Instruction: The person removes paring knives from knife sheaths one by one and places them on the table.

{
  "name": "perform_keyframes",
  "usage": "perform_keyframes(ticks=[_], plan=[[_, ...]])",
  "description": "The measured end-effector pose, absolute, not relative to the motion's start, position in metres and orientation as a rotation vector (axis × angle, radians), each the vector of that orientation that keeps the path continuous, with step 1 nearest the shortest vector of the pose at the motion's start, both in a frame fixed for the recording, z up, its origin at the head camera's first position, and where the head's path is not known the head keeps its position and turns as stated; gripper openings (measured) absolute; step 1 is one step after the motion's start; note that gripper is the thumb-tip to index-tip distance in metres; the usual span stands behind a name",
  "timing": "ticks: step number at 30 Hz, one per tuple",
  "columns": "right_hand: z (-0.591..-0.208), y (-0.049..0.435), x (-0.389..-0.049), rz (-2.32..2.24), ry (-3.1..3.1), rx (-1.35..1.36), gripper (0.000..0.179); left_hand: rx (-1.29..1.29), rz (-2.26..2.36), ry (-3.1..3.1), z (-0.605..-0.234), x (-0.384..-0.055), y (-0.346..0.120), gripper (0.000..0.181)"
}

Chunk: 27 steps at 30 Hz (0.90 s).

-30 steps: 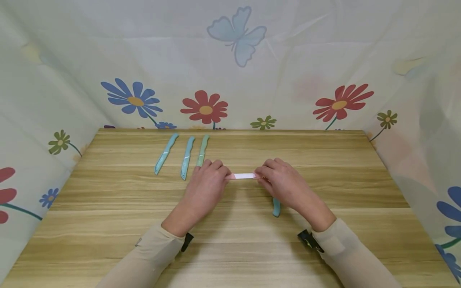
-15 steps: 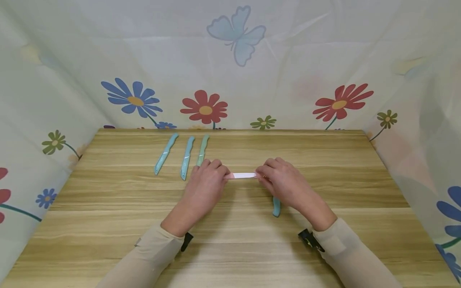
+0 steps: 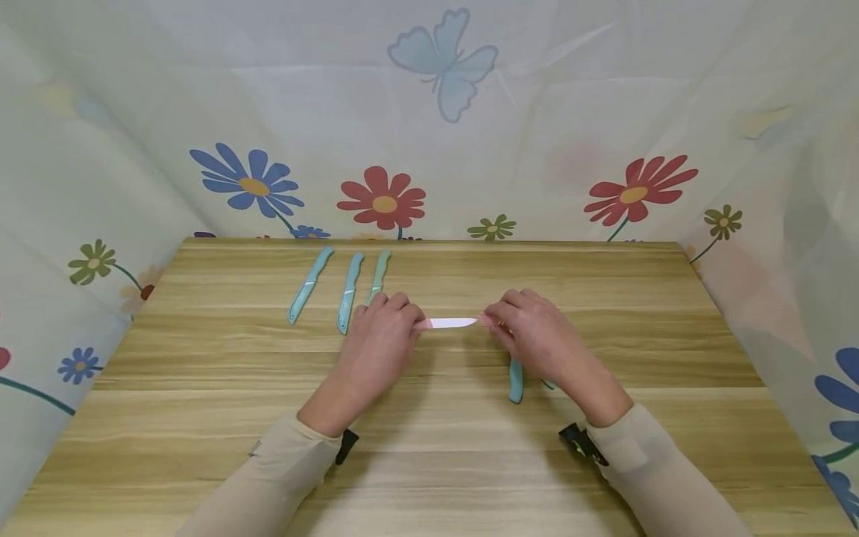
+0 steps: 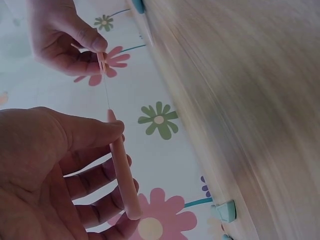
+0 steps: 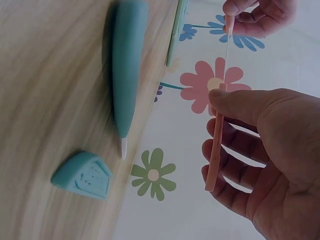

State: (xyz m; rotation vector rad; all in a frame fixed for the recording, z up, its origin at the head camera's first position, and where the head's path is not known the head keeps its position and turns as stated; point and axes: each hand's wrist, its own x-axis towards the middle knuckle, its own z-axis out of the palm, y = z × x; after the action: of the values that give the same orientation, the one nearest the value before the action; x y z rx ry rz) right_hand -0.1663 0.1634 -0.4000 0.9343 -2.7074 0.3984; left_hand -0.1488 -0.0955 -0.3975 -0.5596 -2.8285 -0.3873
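My left hand (image 3: 382,339) pinches the pink handle (image 4: 123,175) of a small knife between thumb and fingers. Its white blade (image 3: 452,323) points right, level above the table. The blade's tip shows at the mouth of a pink sheath (image 5: 216,145), which my right hand (image 3: 537,335) pinches. Whether the tip is wholly out of the sheath I cannot tell. Below the right hand lies a teal knife (image 5: 126,70), a bit of white blade showing. A teal sheath (image 5: 82,175) lies beside it, mostly hidden by the right hand in the head view.
Two blue sheathed knives (image 3: 311,285) and a green one (image 3: 380,272) lie side by side at the back left of the wooden table (image 3: 443,477). My left hand partly covers the green one. Flowered cloth (image 3: 537,127) hangs around the back and sides.
The hands have drawn slightly apart, the right one shifting a little right and up. More of the white blade shows, including its tapering tip. The table's other knives have stayed put.
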Motion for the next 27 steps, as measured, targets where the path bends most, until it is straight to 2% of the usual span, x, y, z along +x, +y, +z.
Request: perform_keyframes(ticks=[27], plan=[[-0.389, 0.168, -0.171, 0.427, -2.789, 0.839, 0.022, -0.491, -0.402, -2.831, -0.401, -0.153, -0.095, 0.005]])
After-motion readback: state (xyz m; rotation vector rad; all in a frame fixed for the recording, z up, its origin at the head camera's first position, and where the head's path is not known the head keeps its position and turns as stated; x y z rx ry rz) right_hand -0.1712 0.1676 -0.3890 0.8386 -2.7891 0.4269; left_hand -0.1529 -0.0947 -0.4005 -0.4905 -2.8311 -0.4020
